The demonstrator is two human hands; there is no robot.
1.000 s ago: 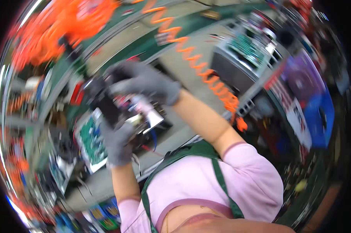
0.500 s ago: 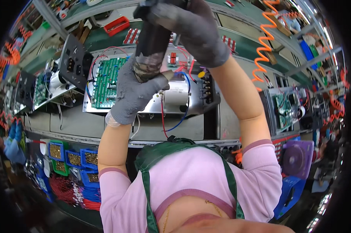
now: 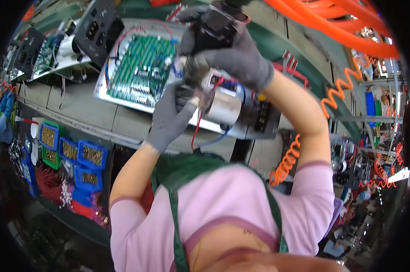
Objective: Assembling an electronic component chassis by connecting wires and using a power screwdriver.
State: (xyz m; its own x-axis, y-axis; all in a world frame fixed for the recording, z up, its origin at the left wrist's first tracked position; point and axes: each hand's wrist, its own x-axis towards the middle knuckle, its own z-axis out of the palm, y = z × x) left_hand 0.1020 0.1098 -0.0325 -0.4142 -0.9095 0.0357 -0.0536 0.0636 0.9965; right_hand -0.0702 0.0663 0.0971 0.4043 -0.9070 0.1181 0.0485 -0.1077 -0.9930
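My right hand [image 3: 246, 59], in a grey glove, is closed round a black tool [image 3: 214, 29] that looks like a power screwdriver. Its lower end is blurred and points down at the wired part of an electronics unit. Just below that end, my gloved left hand [image 3: 168, 118] has its fingers curled together; what they pinch is too blurred to make out. Beneath both hands lies the unit's metal chassis [image 3: 123, 101], carrying a green circuit board [image 3: 143, 63] on the left. A silver-white cylinder [image 3: 225, 109] with red and blue wires sits right of my left fingers.
Another unit with an upright black panel [image 3: 94, 34] stands at the left. Blue bins [image 3: 92, 153] of small brass-coloured parts and red wires [image 3: 48, 177] lie at lower left. A thick orange coiled hose [image 3: 332, 20] crosses the upper right; another orange coil [image 3: 286, 163] hangs near my right arm.
The view has turned and shifted. The tool has come lower, over the cylinder's side of the unit. My left hand has slid off the tool's taped body to below its end.
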